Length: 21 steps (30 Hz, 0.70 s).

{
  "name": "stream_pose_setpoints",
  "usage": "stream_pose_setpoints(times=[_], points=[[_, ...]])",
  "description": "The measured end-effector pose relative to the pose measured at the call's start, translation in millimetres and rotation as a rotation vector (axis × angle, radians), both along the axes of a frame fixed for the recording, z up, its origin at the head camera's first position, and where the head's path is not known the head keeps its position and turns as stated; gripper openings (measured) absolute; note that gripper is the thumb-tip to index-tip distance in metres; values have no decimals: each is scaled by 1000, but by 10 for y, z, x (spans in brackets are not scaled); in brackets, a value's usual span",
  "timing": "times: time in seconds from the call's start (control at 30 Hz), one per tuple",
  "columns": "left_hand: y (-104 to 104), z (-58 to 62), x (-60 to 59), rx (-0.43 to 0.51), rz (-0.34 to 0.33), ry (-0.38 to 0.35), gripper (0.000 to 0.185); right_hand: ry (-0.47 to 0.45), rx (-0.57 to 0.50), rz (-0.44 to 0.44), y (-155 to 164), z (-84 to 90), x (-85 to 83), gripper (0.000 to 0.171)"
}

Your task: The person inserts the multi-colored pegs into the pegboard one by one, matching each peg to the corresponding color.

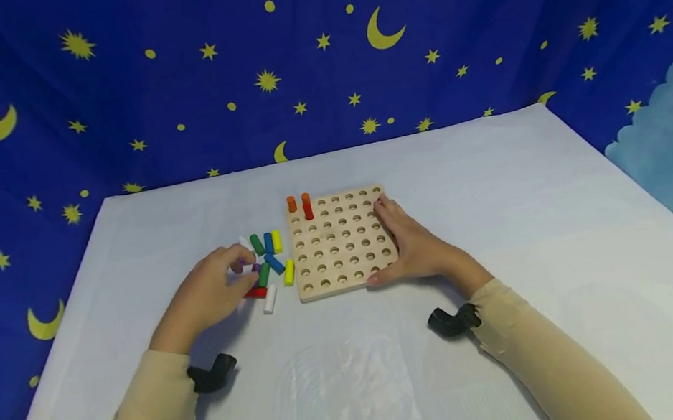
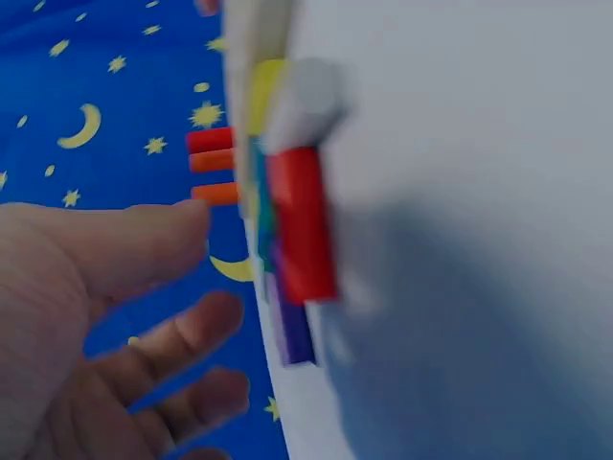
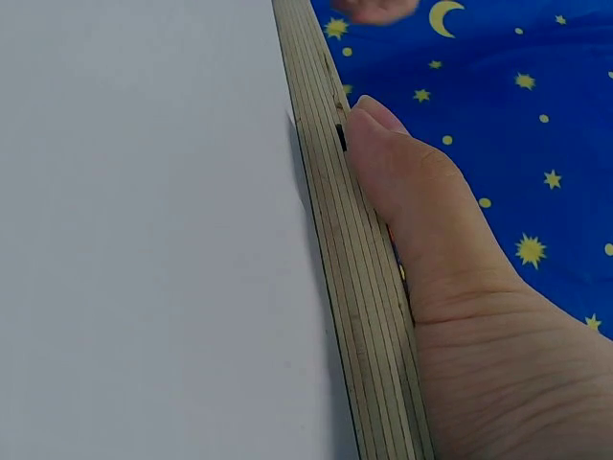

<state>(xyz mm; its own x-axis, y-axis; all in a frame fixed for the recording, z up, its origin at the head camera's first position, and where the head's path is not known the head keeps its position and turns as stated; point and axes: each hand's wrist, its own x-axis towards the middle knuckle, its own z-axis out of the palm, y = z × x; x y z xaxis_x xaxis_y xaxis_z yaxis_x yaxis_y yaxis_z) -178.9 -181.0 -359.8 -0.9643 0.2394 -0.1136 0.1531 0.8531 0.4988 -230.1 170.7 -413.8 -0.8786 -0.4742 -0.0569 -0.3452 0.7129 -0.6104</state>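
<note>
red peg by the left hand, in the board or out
Out: the red peg lies among loose pegs, left of the board.

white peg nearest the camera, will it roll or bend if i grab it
The white peg lies on its side and has a round end, so it would probably roll if nudged. Its straight shape suggests it should stay stiff when pinched. Small beside the board, it is likely light.
</note>
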Motion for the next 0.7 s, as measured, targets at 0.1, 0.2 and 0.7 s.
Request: stream_pose_setpoints(times=[0.1, 0.2, 0.7], points=[[-24, -96, 135, -61, -70, 60, 26, 0, -5, 2, 6, -11, -5, 144], [-11, -173, 205, -90, -102, 115, 30, -1, -11, -3, 13, -23, -10, 144], [37, -145, 179, -29, -90, 162, 36, 3, -20, 4, 12, -5, -3, 144]])
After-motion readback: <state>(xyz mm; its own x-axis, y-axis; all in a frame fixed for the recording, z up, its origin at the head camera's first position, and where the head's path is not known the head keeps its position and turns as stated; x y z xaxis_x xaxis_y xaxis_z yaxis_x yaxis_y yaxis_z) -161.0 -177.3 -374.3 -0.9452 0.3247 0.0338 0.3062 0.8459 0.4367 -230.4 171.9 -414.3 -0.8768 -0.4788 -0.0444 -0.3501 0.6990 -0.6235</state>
